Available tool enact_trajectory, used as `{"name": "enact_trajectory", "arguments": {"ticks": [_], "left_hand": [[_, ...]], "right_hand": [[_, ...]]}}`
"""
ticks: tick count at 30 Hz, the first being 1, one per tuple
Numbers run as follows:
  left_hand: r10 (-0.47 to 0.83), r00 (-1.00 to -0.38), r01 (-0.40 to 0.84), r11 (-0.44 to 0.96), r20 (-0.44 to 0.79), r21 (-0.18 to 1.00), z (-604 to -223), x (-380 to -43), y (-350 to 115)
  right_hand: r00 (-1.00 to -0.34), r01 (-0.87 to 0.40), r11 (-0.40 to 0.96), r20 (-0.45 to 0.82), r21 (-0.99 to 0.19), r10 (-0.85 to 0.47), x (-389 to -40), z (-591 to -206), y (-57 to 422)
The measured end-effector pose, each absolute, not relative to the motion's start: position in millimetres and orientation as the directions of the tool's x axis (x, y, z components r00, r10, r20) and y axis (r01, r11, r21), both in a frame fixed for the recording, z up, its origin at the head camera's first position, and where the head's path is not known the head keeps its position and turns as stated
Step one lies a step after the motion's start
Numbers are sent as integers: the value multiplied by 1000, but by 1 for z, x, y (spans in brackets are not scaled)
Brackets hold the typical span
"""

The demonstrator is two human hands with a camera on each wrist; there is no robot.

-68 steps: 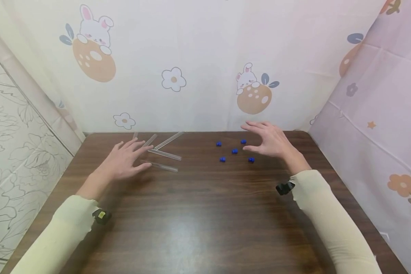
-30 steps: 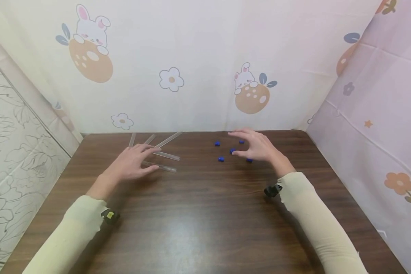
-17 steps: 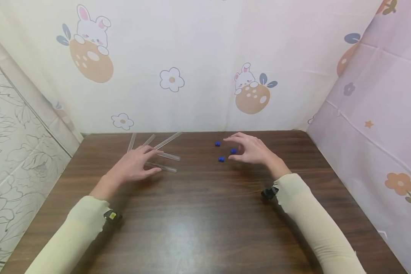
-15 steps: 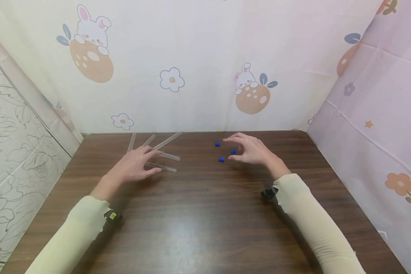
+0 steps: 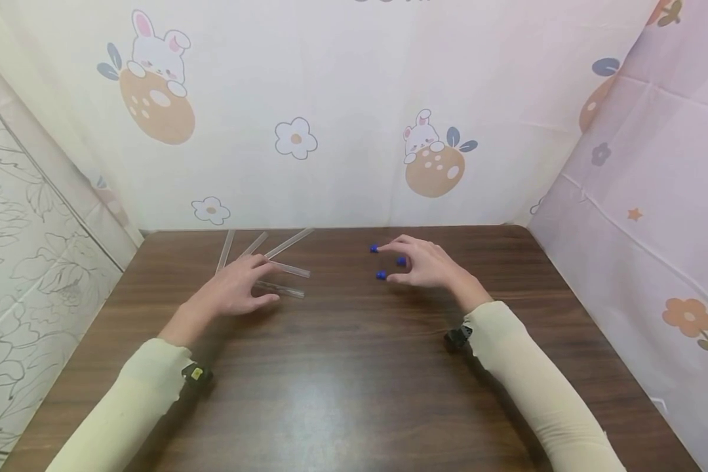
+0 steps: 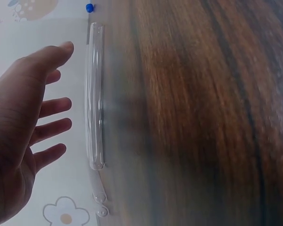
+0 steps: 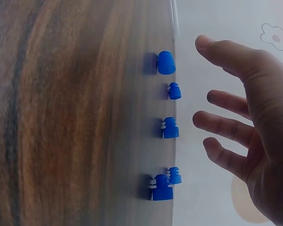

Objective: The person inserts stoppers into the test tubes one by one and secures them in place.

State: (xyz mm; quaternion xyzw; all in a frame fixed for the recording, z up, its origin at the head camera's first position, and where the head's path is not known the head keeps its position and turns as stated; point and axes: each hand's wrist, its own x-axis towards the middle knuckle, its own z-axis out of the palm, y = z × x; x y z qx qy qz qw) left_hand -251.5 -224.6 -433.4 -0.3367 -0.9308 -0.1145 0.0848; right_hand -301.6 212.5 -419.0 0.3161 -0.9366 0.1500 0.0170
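Observation:
Several clear test tubes (image 5: 290, 243) lie fanned out on the back left of the table. My left hand (image 5: 233, 285) hovers over their near ends with fingers spread and nothing in it. In the left wrist view one test tube (image 6: 95, 94) lies just beyond the thumb and fingers. Toward the back right sit several small blue stoppers (image 5: 381, 275), ribbed at one end. Above them my right hand (image 5: 427, 265) is held with thumb and fingers apart, hiding some in the head view. The right wrist view shows the stoppers (image 7: 166, 63) standing apart from the fingertips.
The brown wood-grain table (image 5: 330, 367) reaches back to a patterned curtain (image 5: 354, 131). Another curtain (image 5: 643, 196) closes off the right side, and a panel with line-drawn flowers (image 5: 29, 229) stands at the left.
My right hand has moved left and slightly nearer over the stoppers, covering some of them. My left hand has shifted right over the test tubes. Tubes and stoppers stay put.

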Motion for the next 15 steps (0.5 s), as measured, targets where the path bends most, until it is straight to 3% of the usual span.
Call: {"name": "enact_trajectory", "arguments": {"ticks": [15], "left_hand": [[627, -751, 659, 732, 209, 173, -433, -253, -220]], "right_hand": [[-780, -617, 745, 67, -253, -622, -300, -423, 201]]}}
